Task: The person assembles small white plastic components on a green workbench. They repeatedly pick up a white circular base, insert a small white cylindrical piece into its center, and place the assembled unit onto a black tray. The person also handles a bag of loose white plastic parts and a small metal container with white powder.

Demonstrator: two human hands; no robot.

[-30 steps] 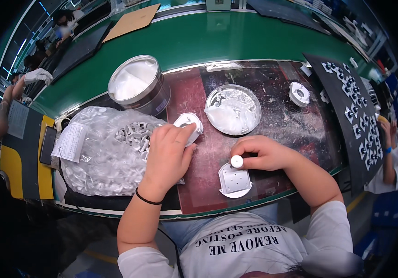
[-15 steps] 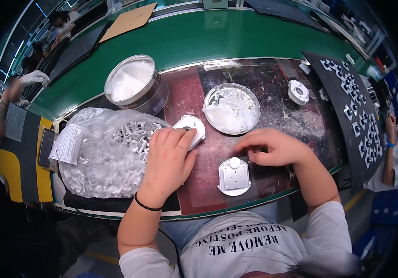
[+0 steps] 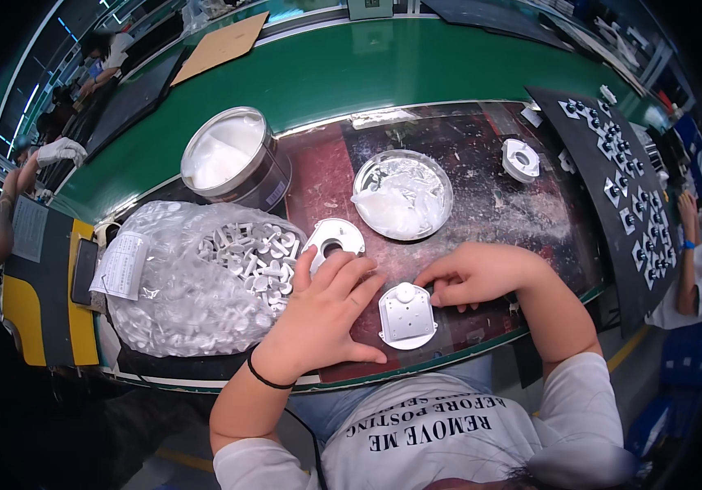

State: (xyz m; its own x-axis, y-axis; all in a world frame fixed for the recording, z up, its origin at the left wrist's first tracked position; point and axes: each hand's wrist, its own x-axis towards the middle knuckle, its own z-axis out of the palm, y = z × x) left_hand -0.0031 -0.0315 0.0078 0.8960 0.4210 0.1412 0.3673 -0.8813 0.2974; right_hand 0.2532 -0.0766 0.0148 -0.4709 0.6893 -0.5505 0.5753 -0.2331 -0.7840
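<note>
A white plastic plate (image 3: 407,318) with small holes lies near the table's front edge. On its far end sits a round white knob (image 3: 405,293). My right hand (image 3: 486,273) is at the plate's upper right, fingers bent and closed, thumb and index tips beside the edge; what they hold, if anything, is hidden. To the left, my left hand (image 3: 322,314) is spread with nothing in it, its fingertips by a white ring-shaped housing (image 3: 336,237). A clear plastic bag (image 3: 179,310) beside that hand bulges with small white plastic pieces (image 3: 257,257).
A metal tin (image 3: 245,167) with white lining stands behind the bag. Beyond the plate is a round metal dish (image 3: 441,184) with clear film. Another white housing (image 3: 520,160) lies far right, near a black board (image 3: 588,175) bearing several small parts. A phone (image 3: 83,270) lies far left.
My left hand has come off the ring-shaped housing, moved toward me and spread its fingers. My right hand has lowered toward the plate. The view has shifted slightly.
</note>
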